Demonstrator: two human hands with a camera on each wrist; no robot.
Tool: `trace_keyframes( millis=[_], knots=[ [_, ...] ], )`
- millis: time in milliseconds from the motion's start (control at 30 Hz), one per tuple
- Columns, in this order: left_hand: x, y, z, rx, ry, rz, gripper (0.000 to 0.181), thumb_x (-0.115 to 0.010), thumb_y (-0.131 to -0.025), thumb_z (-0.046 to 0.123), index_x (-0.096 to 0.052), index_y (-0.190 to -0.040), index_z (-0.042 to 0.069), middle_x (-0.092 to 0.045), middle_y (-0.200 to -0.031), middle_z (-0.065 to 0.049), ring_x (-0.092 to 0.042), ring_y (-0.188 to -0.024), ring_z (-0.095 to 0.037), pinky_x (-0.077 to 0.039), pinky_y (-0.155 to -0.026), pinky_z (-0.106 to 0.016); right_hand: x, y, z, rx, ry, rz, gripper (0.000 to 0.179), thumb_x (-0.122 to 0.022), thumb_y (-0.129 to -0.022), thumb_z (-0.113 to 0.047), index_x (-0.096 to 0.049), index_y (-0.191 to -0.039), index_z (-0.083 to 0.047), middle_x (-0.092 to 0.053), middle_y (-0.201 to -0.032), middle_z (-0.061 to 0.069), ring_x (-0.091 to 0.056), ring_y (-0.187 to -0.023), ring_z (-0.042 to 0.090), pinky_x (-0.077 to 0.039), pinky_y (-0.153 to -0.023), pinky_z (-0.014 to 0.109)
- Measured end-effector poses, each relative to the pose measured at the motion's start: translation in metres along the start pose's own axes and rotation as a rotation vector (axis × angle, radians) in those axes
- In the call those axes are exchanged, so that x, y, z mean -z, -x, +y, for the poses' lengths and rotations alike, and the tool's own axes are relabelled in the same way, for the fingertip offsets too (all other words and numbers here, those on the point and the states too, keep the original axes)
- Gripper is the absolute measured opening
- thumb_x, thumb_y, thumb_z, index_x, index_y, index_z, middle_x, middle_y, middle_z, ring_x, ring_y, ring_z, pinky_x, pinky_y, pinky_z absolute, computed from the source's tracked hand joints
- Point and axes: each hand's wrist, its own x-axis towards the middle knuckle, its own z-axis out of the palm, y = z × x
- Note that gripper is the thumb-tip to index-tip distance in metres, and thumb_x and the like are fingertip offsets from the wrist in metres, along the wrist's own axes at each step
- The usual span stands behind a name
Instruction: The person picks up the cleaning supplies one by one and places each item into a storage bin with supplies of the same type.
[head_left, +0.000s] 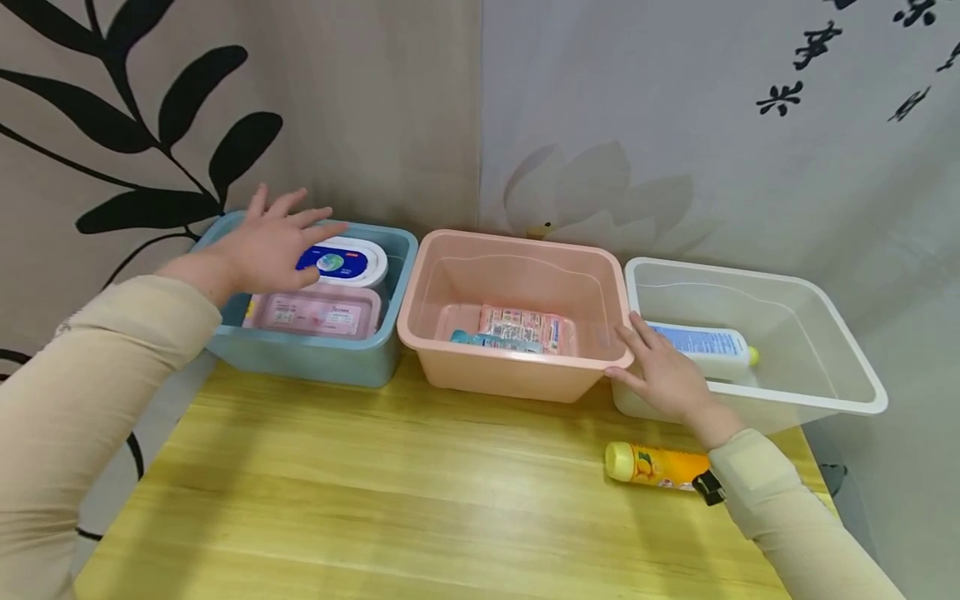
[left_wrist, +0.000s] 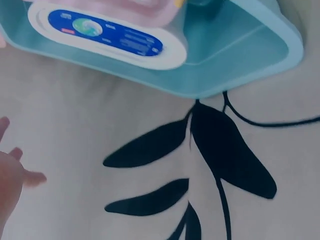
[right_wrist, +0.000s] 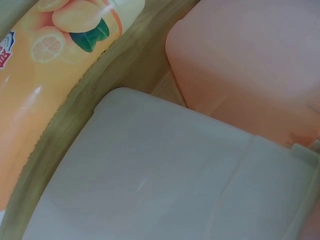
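My left hand [head_left: 273,246] is spread over the blue bin [head_left: 300,354], its fingers straight and apart. Below it in the bin stand a white oval tub with a blue label [head_left: 352,262] and a pink rectangular pack [head_left: 318,312]. In the left wrist view only part of that hand [left_wrist: 10,177] shows at the left edge. My right hand [head_left: 667,379] holds nothing, with its fingertips at the adjoining rims of the pink bin [head_left: 510,371] and the white bin [head_left: 847,404]. Inside the white bin lies a white bottle with a blue label [head_left: 705,346].
A yellow-capped orange bottle with fruit pictures [head_left: 660,465] lies on the wooden table [head_left: 420,500], partly behind the right wrist. The pink bin holds a printed pink packet [head_left: 532,325] and a blue item [head_left: 487,340]. A curtain [head_left: 390,100] hangs behind the bins.
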Motion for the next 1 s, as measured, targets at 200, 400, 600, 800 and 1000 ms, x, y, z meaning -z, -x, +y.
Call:
trace_keyframes(
  millis=[200,400,600,800,1000],
  knots=[
    [-0.012,-0.002,0.013,0.003,0.05,0.038,0.071,-0.051,-0.091,0.044,-0.024,-0.149,0.015,-0.018,-0.153,-0.023,-0.002,-0.14,-0.049,0.012,-0.104,-0.07,-0.001,0.001,0.001,-0.004,-0.001,-0.003,0.073,-0.046,-0.092,-0.054,-0.029,-0.147,-0.009,-0.015,-0.155,0.02,-0.032,-0.131,0.049,-0.043,-0.092,0.061],
    [-0.028,-0.006,0.029,0.0,0.1,0.051,0.075,-0.045,-0.091,0.055,-0.02,-0.15,0.017,-0.014,-0.155,-0.021,0.003,-0.141,-0.047,0.017,-0.103,-0.069,-0.001,0.001,0.001,-0.002,0.002,-0.006,0.073,-0.047,-0.092,-0.054,-0.028,-0.147,-0.009,-0.015,-0.155,0.021,-0.032,-0.132,0.049,-0.042,-0.094,0.061],
    [-0.043,-0.009,0.043,-0.008,0.145,0.047,0.074,-0.045,-0.091,0.054,-0.018,-0.151,0.018,-0.009,-0.157,-0.019,0.008,-0.142,-0.046,0.025,-0.1,-0.065,-0.001,0.001,0.001,0.001,0.007,0.003,0.073,-0.047,-0.092,-0.054,-0.029,-0.147,-0.009,-0.016,-0.155,0.02,-0.032,-0.132,0.049,-0.042,-0.094,0.061],
    [-0.056,-0.016,0.058,-0.019,0.191,0.076,0.075,-0.046,-0.091,0.054,-0.017,-0.151,0.019,-0.01,-0.157,-0.018,0.009,-0.142,-0.045,0.021,-0.101,-0.068,-0.001,0.001,0.001,0.005,0.004,0.007,0.073,-0.047,-0.092,-0.054,-0.029,-0.147,-0.009,-0.016,-0.155,0.021,-0.032,-0.132,0.048,-0.042,-0.094,0.061],
    [-0.066,-0.02,0.073,-0.044,0.198,0.143,0.075,-0.051,-0.09,0.05,-0.022,-0.15,0.015,-0.014,-0.156,-0.02,0.005,-0.142,-0.046,0.012,-0.102,-0.072,-0.001,0.001,0.0,-0.001,0.0,-0.002,0.073,-0.047,-0.092,-0.054,-0.029,-0.147,-0.009,-0.015,-0.155,0.021,-0.032,-0.132,0.048,-0.042,-0.094,0.061]
  ],
)
